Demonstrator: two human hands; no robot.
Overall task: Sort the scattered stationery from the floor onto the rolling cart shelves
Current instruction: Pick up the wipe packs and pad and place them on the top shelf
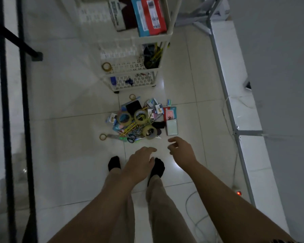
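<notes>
A heap of stationery (140, 120) lies on the tiled floor: big tape rolls (141, 116), scissors (131, 138), pencils, small boxes, a white tin (172, 127), a small tape ring (103, 137). Beyond it stands the white rolling cart (130, 74) with a tape roll (107, 66) and a black pen cup (152, 57) on its middle shelf, and boxes (148, 14) on top. My left hand (139, 162) and my right hand (181, 149) hang above the floor just short of the heap, fingers loosely spread, holding nothing.
My feet in black socks (156, 168) stand behind the heap. A black metal frame (12, 102) runs along the left. A white ledge with metal legs (235, 102) lines the right, with a cable and a lit power strip (238, 192) on the floor.
</notes>
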